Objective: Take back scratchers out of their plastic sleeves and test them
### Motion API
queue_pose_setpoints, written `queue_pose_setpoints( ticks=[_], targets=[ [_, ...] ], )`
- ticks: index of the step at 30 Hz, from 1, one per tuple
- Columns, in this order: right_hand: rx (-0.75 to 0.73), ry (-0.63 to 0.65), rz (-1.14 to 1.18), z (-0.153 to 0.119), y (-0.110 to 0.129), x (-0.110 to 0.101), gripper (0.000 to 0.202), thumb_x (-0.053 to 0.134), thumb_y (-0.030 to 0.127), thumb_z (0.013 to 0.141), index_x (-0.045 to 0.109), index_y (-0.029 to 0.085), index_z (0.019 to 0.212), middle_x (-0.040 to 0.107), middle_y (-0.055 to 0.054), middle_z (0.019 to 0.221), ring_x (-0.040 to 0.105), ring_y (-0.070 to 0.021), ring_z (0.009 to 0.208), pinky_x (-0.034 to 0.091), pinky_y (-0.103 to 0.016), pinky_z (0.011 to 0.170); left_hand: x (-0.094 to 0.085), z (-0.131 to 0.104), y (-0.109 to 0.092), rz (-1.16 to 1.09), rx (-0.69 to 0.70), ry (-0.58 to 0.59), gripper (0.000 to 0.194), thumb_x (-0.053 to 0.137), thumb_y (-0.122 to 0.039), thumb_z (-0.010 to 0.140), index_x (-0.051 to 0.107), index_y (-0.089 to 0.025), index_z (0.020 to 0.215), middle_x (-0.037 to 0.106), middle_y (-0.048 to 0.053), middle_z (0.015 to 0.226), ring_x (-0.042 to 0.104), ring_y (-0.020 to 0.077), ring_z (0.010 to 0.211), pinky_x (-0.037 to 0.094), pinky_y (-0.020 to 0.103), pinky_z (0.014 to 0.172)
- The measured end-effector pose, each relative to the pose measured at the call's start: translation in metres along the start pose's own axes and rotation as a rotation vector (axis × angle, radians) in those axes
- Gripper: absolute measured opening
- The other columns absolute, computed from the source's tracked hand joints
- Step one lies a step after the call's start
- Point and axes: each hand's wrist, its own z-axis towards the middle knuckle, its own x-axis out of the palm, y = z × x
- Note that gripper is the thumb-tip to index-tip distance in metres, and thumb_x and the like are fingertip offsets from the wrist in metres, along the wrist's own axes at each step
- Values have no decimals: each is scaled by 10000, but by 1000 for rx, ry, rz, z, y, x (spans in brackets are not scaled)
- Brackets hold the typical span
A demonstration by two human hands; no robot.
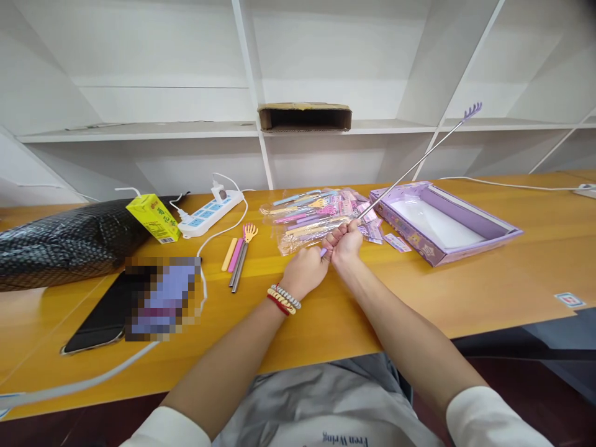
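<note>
My left hand and my right hand meet over the table, both closed on a telescopic back scratcher. Its thin metal rod is drawn out long and slants up to the right, ending in a purple claw. A bit of the purple handle shows between my fists; the rest is hidden. Behind my hands lies a pile of back scratchers in clear plastic bags. To the left are loose back scratcher parts: a yellow handle, a pink handle and metal rods with a yellow claw.
A shallow purple box stands at the right. Leftward are a power strip, a yellow drink carton, a black plastic-wrapped bundle and a phone. A white cable crosses there. White shelving holding a cardboard box rises behind.
</note>
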Motion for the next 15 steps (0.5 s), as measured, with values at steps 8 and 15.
queue_pose_setpoints(
  ticks=[8, 15],
  targets=[
    [45, 296, 25, 0, 7, -10, 582, 269, 716, 785, 244, 198, 522, 185, 59, 434, 195, -71, 364, 247, -219, 351, -5, -4, 0, -224, 192, -92, 206, 368, -255, 889, 525, -178, 999, 609, 98, 992, 570, 215, 921, 441, 346, 806],
    [51, 290, 46, -4, 10, -8, 590, 202, 722, 790, 180, 201, 514, 164, 53, 422, 171, -80, 365, 234, -224, 350, -8, -2, -3, -241, 207, -151, 167, 394, -132, 828, 534, -175, 910, 594, 80, 907, 552, 203, 864, 437, 337, 782]
  ],
)
